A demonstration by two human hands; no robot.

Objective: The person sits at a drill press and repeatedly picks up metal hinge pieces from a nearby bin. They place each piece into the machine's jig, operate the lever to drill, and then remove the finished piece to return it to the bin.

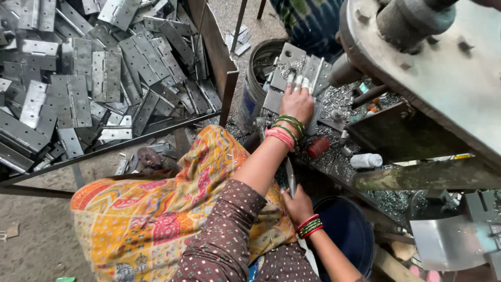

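- Left hand lies flat, fingers spread, on hinges stacked on the bucket rim.
- Right hand grips a metal strip, wedged between knee and bench edge.

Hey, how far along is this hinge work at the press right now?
Done: a big pile of hinges lies on the floor. In hand: the left hand rests on hinge plates stacked over a bucket; the right hand grips a metal strip. Left: that stack, size unclear.

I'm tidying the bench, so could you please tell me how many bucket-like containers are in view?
2: a grey metal bucket beside the left hand, and a dark blue bucket by the right hand. Others may be hidden.
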